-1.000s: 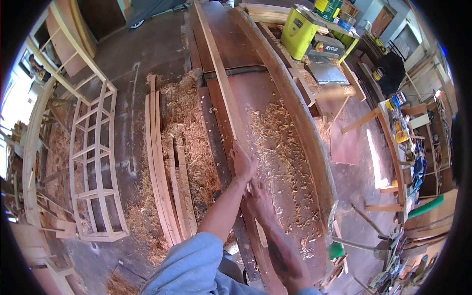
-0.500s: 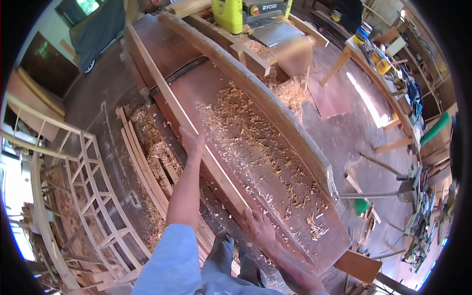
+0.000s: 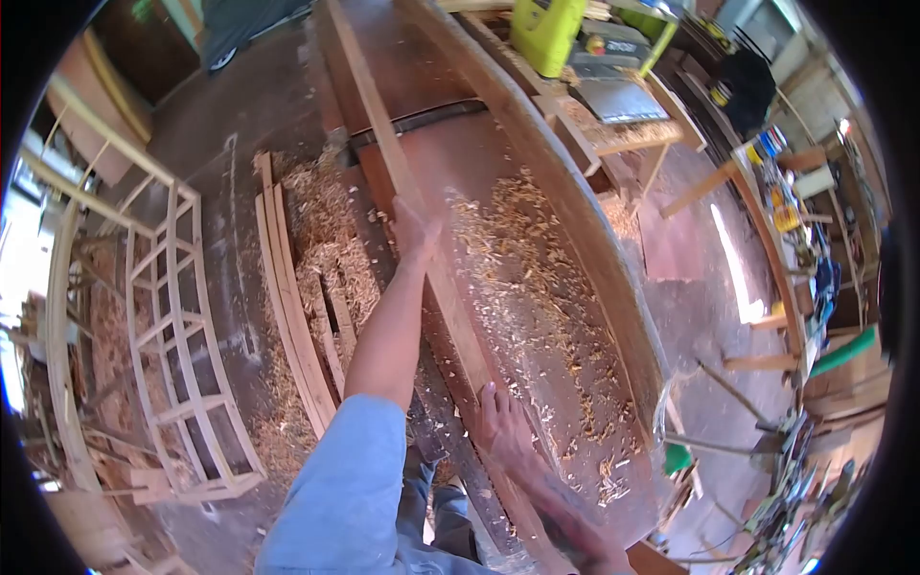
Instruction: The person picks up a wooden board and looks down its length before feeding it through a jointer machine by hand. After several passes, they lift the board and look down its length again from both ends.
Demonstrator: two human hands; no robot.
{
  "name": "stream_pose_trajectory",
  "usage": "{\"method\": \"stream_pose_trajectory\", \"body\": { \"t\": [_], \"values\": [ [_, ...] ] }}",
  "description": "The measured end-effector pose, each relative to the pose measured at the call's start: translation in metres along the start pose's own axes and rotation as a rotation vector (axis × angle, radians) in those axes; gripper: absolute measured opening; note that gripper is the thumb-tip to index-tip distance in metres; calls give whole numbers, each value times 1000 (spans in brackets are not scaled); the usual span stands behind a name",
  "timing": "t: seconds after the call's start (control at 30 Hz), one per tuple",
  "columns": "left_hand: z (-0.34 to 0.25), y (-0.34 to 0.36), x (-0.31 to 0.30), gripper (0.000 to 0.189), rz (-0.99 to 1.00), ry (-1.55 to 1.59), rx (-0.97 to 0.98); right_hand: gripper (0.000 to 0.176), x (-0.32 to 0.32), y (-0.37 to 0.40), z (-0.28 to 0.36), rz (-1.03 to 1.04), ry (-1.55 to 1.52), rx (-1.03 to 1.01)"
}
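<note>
A long, narrow wooden strip (image 3: 448,302) runs lengthwise over the reddish-brown machine bed, its broad face now turned up. My left hand (image 3: 414,230) is closed around the strip about midway along, slightly blurred. Nearer my body, my right hand (image 3: 505,428) lies on the strip with fingers stretched forward along it. The strip's near part continues below that hand towards my body. Curly wood shavings (image 3: 537,278) cover the bed to the right of the strip.
A thick wooden beam (image 3: 565,206) borders the bed on the right. Beyond it stands a green planer (image 3: 541,38). Several cut strips (image 3: 287,297) lie among shavings on the floor at left, near a slatted wooden frame (image 3: 177,335). A cluttered bench (image 3: 767,206) stands at far right.
The strip has shifted towards my body and turned flatter, its near end now past my right hand. The right hand's fingers have flattened onto it. The view has also swung left.
</note>
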State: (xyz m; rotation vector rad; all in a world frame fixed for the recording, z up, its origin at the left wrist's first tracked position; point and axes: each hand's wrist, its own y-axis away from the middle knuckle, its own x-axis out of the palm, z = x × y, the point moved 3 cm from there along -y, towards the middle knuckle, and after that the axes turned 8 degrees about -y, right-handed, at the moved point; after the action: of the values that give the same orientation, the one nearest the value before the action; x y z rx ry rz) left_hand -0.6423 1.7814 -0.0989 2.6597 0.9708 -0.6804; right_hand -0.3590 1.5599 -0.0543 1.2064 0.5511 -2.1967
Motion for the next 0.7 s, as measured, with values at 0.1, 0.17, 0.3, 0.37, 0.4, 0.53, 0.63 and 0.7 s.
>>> {"method": "stream_pose_trajectory", "body": {
  "t": [0.1, 0.17, 0.3, 0.37, 0.4, 0.53, 0.63, 0.7],
  "values": [
    [4, -2, -2, 96, -26, 315, 40, 43, -3, -16, 4, 52, -32, 26],
    [17, 18, -15, 84, 16, 241, 59, 44, -10, -29, 8, 49, -67, 42],
    [36, 93, -41, 53, 71, -380, 437, 45, -6, -52, 5, 95, -84, 44],
    [52, 131, -48, 50, 44, -507, 457, 44, -3, -63, 2, 30, -80, -43],
    [58, 144, -49, 47, 25, -626, 478, 43, 0, -69, 1, 36, -78, -20],
    [66, 163, -41, 51, -16, -560, 340, 41, 9, -90, -5, -27, 0, -67],
    [66, 162, -39, 53, -56, -547, 300, 40, 19, -105, -15, -17, -78, -16],
    [65, 162, -41, 54, -46, -583, 271, 40, 24, -118, -18, -32, -70, -34]
  ]
}}
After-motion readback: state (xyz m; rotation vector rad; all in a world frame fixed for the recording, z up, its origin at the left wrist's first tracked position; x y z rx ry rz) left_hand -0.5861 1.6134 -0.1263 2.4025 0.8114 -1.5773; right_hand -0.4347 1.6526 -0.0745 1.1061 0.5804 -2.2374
